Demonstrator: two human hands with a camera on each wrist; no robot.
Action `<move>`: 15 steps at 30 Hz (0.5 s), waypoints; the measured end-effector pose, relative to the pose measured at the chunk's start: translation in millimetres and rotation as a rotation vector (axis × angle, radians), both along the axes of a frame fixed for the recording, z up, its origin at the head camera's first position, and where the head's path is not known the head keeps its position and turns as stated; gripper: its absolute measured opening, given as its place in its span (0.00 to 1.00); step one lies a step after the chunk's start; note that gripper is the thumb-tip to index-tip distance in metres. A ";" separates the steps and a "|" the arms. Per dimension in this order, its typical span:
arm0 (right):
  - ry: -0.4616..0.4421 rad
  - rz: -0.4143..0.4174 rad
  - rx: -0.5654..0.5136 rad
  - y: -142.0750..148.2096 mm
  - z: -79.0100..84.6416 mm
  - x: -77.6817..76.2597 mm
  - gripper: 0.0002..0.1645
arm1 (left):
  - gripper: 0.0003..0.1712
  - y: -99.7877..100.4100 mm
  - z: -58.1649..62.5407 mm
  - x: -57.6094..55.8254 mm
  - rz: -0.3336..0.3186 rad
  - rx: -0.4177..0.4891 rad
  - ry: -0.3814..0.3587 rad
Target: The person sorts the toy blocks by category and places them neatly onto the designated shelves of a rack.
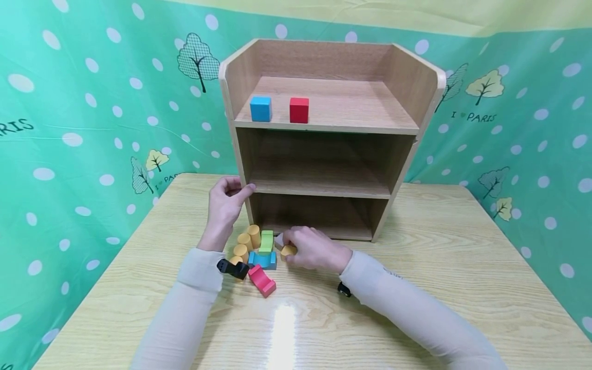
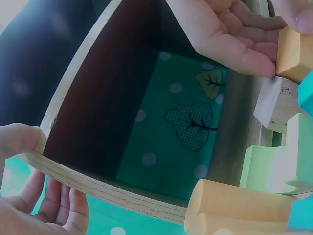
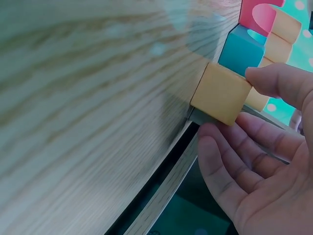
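My left hand [image 1: 224, 203] grips the left side panel of a wooden shelf unit [image 1: 319, 190], thumb on the front edge and fingers round the outer side. In front of the bottom compartment, my right hand [image 1: 319, 249] pinches a yellow-orange block [image 3: 220, 95] between thumb and fingers, low over the table. Close beside that block is a grey block [image 2: 279, 103]. Left of it are a green notched block [image 1: 266, 241], a blue arch block [image 1: 262, 260] and a tilted pink-red arch block [image 1: 262, 281]. Several orange cylinders [image 1: 244, 240] stand in a slanting row, partly hidden by my left wrist.
A blue cube [image 1: 261, 109] and a red cube [image 1: 299, 111] sit near the front edge of the top shelf. The unit stands on a light wooden table [image 1: 444, 288]. A green dotted cloth [image 1: 92, 128] hangs behind and at both sides.
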State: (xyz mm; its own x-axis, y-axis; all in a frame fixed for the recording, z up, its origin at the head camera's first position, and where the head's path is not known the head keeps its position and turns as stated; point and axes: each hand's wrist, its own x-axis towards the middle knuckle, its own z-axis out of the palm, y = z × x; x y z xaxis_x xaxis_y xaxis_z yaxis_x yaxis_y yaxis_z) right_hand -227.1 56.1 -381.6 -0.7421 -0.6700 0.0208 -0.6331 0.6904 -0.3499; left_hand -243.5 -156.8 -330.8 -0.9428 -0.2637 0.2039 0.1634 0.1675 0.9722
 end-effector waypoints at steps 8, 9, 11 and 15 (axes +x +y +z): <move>-0.025 0.011 -0.011 2.0 -2.0 -0.3 0.18 | 0.23 0.1 -0.1 -0.2 0.002 -0.005 -0.005; -0.029 0.013 -0.017 1.9 -2.2 -0.3 0.19 | 0.23 0.1 -0.2 -0.2 0.003 -0.007 -0.006; -0.029 0.016 -0.024 1.9 -2.5 -0.1 0.19 | 0.23 0.0 -0.3 -0.2 0.004 -0.011 -0.008; -0.027 0.023 -0.024 1.9 -3.0 0.0 0.18 | 0.23 -0.2 -0.4 -0.2 0.005 -0.010 -0.006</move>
